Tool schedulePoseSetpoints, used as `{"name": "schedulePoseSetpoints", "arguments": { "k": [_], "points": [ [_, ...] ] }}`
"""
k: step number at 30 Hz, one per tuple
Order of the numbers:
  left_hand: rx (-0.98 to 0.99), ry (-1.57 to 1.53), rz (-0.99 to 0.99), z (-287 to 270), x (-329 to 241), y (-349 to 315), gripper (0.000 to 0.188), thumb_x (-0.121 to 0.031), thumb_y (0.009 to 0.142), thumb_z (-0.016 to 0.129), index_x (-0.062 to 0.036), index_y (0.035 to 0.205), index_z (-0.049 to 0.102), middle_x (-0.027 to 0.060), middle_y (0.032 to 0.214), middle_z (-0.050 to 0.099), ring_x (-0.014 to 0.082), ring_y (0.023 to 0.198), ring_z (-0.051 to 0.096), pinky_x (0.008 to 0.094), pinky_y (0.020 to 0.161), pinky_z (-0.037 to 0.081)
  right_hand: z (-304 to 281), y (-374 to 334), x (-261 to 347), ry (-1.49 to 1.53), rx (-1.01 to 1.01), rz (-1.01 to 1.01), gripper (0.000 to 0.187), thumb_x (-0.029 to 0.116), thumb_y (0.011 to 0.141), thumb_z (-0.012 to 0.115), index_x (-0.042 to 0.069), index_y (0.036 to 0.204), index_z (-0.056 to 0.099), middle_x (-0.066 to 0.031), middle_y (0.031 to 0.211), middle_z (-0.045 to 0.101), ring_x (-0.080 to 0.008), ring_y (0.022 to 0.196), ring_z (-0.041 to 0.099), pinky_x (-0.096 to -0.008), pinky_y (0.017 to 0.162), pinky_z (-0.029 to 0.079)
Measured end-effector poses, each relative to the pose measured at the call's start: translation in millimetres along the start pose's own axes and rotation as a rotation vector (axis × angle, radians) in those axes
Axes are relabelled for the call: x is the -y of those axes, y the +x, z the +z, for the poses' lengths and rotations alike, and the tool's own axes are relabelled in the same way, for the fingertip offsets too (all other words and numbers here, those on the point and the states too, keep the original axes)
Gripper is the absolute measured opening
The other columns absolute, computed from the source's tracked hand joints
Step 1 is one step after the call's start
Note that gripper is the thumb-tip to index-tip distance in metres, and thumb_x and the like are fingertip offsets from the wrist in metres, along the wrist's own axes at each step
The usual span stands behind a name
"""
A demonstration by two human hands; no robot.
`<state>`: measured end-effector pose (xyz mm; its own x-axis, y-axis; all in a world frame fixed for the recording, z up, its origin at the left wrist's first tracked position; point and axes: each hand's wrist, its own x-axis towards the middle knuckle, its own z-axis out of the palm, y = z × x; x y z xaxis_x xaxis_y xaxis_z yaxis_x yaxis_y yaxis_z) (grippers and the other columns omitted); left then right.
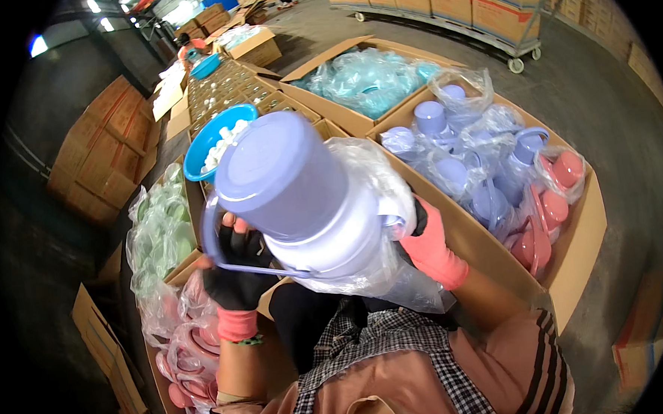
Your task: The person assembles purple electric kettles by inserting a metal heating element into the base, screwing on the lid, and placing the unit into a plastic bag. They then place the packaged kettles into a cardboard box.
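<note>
The right hand (432, 245), in a coral-and-black glove, grips the side of a lavender vacuum jug (289, 187) through crumpled clear plastic, its fingers mostly hidden behind the wrapping. The left hand (239, 266), gloved in black with a coral cuff, is half curled beside the jug, within the loop of its carry handle (212, 239), bare fingertips pointing up; whether it bears any weight I cannot tell.

The jug is tilted in front of the person's checked apron (368, 338), its broad darker lavender end toward the upper left. The clear plastic bag (378, 165) covers its right side and hangs below.

Just beyond the jug is a blue basin (194, 158) of small white pieces (223, 147). To the right, a long open carton (583, 257) holds bagged lavender jugs (450, 172) and pink jugs (554, 209); behind it another holds teal bagged items (366, 78). On the left lie bagged green items (172, 234), with pink ones (193, 353) nearer the person. Farther off, a co-worker (198, 44) is near a second blue basin (206, 67), and a wheeled trolley (480, 40) carries closed cartons (452, 4).
</note>
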<state>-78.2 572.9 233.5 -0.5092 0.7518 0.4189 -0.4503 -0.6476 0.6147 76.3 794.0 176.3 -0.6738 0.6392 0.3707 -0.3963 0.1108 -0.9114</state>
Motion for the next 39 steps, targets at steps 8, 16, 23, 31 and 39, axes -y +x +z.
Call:
{"name": "schedulePoseSetpoints", "arguments": {
  "k": [8,16,23,31,39],
  "points": [
    [-0.157,0.583,-0.251,-15,11,6,0.040,-0.021,0.091,0.032,0.0030,0.123,0.035,0.0107,0.118,0.046,0.0215,0.106,0.047,0.0320,0.091,0.036,5,-1,3,-0.232,0.100,-0.069,0.043,0.009,0.061,0.064,-0.003,0.100,0.050,-0.0187,0.092,0.056,-0.0351,0.088,0.052,-0.0378,0.077,0.042],
    [-0.344,0.465,-0.136,25,11,24,0.041,-0.008,0.079,0.044,0.0031,0.119,0.039,0.0104,0.111,0.050,0.0200,0.101,0.050,0.0301,0.087,0.039,-11,16,68,-0.715,0.308,-0.411,0.062,0.025,0.060,0.070,-0.002,0.108,0.043,-0.0237,0.120,0.034,-0.0395,0.107,0.039,-0.0401,0.089,0.036],
    [-0.354,0.874,0.160,42,-2,44,0.030,-0.012,0.085,0.045,-0.0015,0.113,0.046,0.0072,0.101,0.052,0.0165,0.092,0.051,0.0282,0.080,0.042,21,52,132,-0.559,0.102,-0.616,0.032,0.013,0.066,0.062,-0.002,0.092,0.051,-0.0197,0.094,0.050,-0.0364,0.085,0.051,-0.0386,0.071,0.042],
    [0.000,1.052,0.351,124,-13,52,0.088,-0.029,0.062,0.069,0.0005,0.129,0.021,0.0126,0.105,0.049,0.0165,0.087,0.051,0.0271,0.078,0.040,63,63,146,-0.281,0.052,-0.544,0.030,0.017,0.067,0.062,-0.004,0.087,0.052,-0.0220,0.087,0.051,-0.0368,0.081,0.052,-0.0386,0.069,0.042],
    [-0.158,1.549,0.057,132,-25,63,0.060,-0.006,0.064,0.068,0.0020,0.117,0.041,0.0081,0.105,0.050,0.0159,0.094,0.049,0.0281,0.084,0.040,46,45,138,0.002,0.563,-0.317,0.052,0.019,0.072,0.065,0.003,0.115,0.042,-0.0122,0.103,0.047,-0.0204,0.089,0.048,-0.0321,0.077,0.039]
  ]
}}
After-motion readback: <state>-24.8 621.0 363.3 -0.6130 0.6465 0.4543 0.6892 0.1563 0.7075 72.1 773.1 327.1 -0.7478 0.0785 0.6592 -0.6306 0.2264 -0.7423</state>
